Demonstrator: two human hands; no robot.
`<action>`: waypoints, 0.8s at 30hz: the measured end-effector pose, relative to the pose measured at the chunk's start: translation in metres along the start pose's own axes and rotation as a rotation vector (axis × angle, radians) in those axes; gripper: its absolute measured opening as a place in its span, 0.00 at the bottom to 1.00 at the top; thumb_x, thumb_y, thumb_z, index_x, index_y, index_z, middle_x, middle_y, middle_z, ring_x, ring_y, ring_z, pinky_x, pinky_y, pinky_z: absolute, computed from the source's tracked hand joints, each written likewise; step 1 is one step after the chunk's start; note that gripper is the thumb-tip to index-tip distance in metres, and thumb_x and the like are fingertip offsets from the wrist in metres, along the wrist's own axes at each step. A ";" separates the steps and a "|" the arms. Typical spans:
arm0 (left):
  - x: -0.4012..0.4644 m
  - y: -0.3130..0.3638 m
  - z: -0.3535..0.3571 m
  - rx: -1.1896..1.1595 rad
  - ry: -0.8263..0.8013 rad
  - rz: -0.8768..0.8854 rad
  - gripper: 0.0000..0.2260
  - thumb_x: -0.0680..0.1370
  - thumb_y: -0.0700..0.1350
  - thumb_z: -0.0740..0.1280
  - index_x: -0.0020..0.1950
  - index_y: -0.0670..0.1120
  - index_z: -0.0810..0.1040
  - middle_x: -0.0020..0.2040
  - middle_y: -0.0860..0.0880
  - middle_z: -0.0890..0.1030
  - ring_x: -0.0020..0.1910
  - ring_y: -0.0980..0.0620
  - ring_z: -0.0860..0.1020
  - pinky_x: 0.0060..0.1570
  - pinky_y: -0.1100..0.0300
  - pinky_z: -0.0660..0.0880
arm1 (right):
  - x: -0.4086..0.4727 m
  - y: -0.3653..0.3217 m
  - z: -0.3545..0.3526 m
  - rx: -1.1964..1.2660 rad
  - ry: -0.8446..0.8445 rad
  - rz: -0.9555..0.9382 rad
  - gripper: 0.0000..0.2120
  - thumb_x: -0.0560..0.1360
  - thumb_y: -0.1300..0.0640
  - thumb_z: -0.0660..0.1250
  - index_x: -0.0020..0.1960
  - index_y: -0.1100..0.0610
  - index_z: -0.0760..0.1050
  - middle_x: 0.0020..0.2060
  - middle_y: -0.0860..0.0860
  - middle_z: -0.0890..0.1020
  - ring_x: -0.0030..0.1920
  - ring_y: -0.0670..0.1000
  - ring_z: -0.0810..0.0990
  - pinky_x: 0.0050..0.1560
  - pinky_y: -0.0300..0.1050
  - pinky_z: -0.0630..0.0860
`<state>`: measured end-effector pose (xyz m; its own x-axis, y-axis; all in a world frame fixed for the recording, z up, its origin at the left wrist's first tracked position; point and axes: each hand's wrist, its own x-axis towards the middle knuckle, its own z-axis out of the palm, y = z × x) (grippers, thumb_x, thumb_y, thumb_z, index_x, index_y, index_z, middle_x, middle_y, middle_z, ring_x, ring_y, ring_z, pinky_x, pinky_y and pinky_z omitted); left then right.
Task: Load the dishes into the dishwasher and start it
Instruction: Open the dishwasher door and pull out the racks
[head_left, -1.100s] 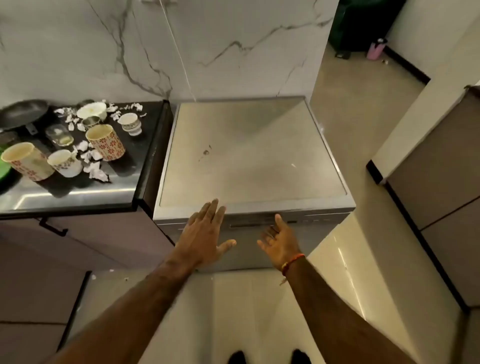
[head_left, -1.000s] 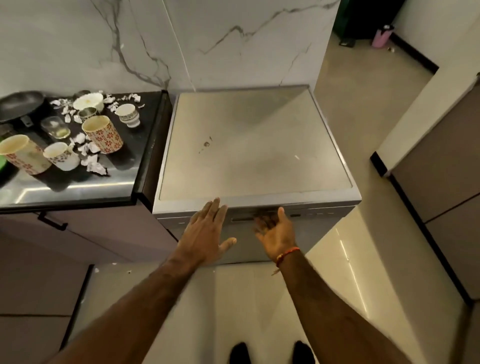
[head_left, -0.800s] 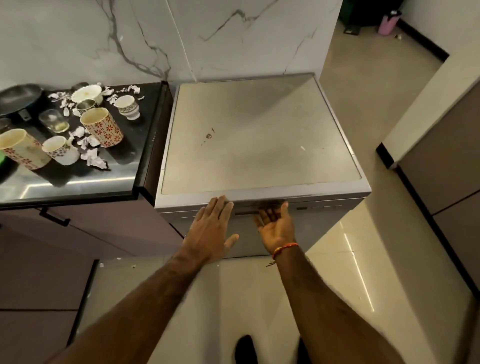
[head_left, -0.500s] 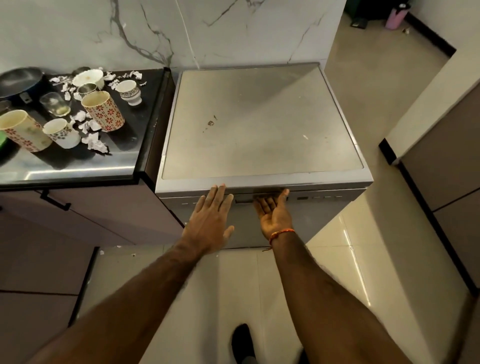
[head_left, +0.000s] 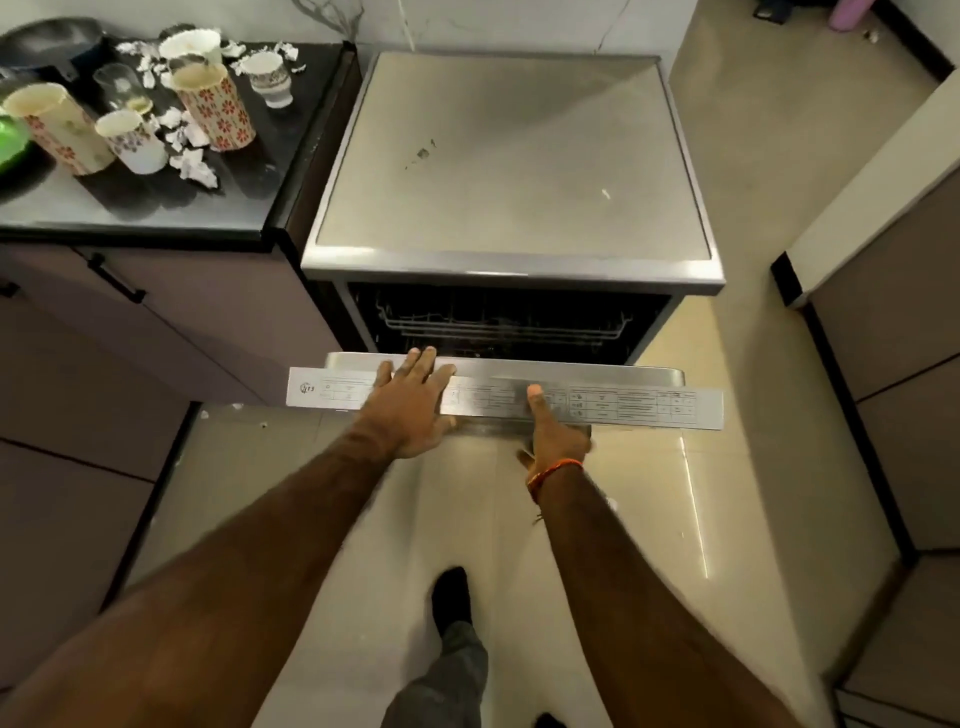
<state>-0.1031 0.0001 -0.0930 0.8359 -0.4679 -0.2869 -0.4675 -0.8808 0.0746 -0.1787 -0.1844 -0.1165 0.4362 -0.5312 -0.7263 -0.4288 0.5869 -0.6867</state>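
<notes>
Dishwasher (head_left: 511, 171) against marble wall, door (head_left: 639, 402) tipped partly open, wire rack (head_left: 498, 325) visible in dark gap behind door. Left hand (head_left: 410, 410) flat on door's top edge, fingers straight and close together. Right hand (head_left: 558, 431) grips door right of left hand: thumb on top, other fingers hidden beneath. Dirty cups (head_left: 213, 106) and glass (head_left: 120, 85) on counter (head_left: 156, 213) left of dishwasher, among paper scraps (head_left: 195, 166).
</notes>
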 end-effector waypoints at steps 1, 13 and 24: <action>-0.010 0.003 0.007 -0.007 -0.004 -0.007 0.36 0.79 0.61 0.63 0.82 0.52 0.54 0.83 0.44 0.49 0.82 0.43 0.47 0.79 0.40 0.48 | -0.002 0.007 -0.016 -0.236 0.181 -0.105 0.43 0.63 0.41 0.81 0.67 0.60 0.65 0.61 0.57 0.73 0.60 0.60 0.76 0.59 0.63 0.78; -0.137 0.033 0.111 -0.128 -0.165 -0.043 0.30 0.79 0.59 0.64 0.79 0.54 0.62 0.76 0.46 0.65 0.76 0.43 0.63 0.78 0.39 0.52 | 0.028 0.083 -0.139 -1.707 -0.327 -0.752 0.31 0.72 0.30 0.51 0.66 0.44 0.76 0.67 0.48 0.78 0.67 0.54 0.74 0.71 0.58 0.66; -0.193 0.033 0.328 -0.229 -0.573 -0.022 0.28 0.80 0.54 0.64 0.80 0.55 0.63 0.81 0.46 0.60 0.79 0.44 0.60 0.78 0.50 0.58 | 0.043 0.268 -0.216 -1.823 -0.440 -0.465 0.17 0.77 0.53 0.65 0.64 0.51 0.80 0.61 0.55 0.82 0.60 0.59 0.79 0.64 0.50 0.74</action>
<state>-0.3743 0.0845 -0.3488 0.5276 -0.3919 -0.7537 -0.3250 -0.9128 0.2471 -0.4461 -0.1820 -0.3382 0.7549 -0.0960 -0.6488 -0.2934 -0.9342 -0.2031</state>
